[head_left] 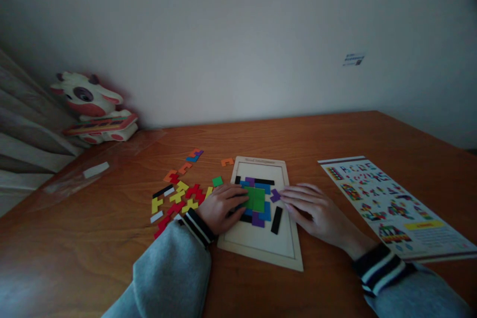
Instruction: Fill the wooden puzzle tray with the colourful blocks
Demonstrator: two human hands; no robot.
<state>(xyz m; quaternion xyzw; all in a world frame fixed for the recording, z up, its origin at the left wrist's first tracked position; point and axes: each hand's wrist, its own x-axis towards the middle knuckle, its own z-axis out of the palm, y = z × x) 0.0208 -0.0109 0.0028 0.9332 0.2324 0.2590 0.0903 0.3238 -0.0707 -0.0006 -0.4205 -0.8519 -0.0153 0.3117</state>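
Note:
A pale wooden tray (pixel 261 253) lies on the table, with green pieces (pixel 256 199) at the middle of a cluster of blue, purple and black ones. My left hand (pixel 222 206) rests over the tray's left side, fingers apart, fingertips on the cluster's left edge. My right hand (pixel 313 208) is at the tray's right edge, its fingertips pressed on a small purple piece (pixel 275 195) just right of the cluster. Below that piece, a black bar (pixel 276 220) lies tilted and apart from the others.
Loose red, yellow, white and black pieces (pixel 179 196) are scattered left of the tray, with orange ones (pixel 185 168) farther back. A printed pattern sheet (pixel 395 203) lies at the right. A cow toy (pixel 97 109) stands at the back left by a curtain (pixel 30 119).

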